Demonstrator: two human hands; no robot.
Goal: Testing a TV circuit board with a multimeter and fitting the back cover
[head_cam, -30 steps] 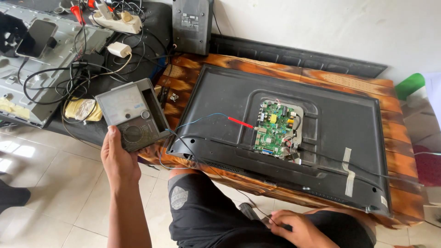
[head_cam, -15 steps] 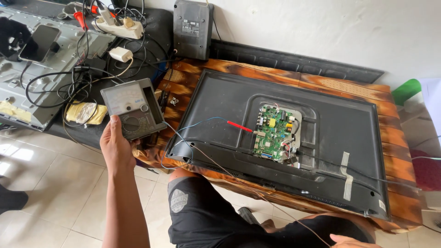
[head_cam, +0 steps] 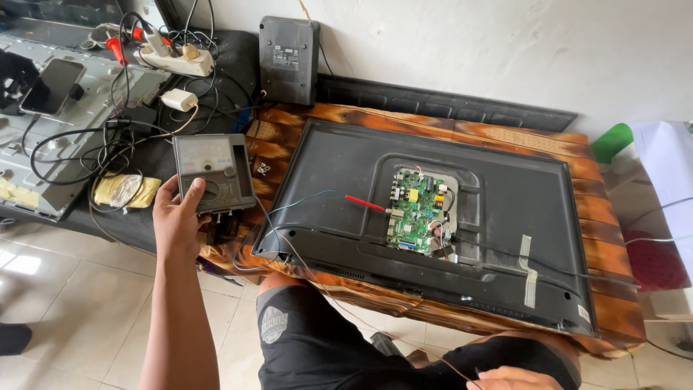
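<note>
My left hand [head_cam: 175, 221] grips a grey analog multimeter [head_cam: 212, 172] by its lower edge, thumb on the dial, at the left corner of the wooden table [head_cam: 592, 209]. A black flat-screen TV [head_cam: 505, 195] lies face down on the table, its back opened over a green circuit board [head_cam: 416, 211]. A red probe [head_cam: 364, 203] rests on the TV back just left of the board. Thin wires run from the meter across the TV's near edge toward my right hand [head_cam: 514, 378]. Only the top of that hand shows at the bottom edge.
A black box-shaped device [head_cam: 289, 50] stands against the wall behind the table. To the left lie a power strip [head_cam: 177, 59], tangled cables, a phone [head_cam: 52, 84] and a yellow cloth [head_cam: 124, 190] on a dark surface. My knee in black shorts [head_cam: 310, 339] is under the table edge.
My left hand has brought the multimeter closer to the table's left corner and its thumb now sits on the dial. My right hand has dropped to the bottom edge of view.
</note>
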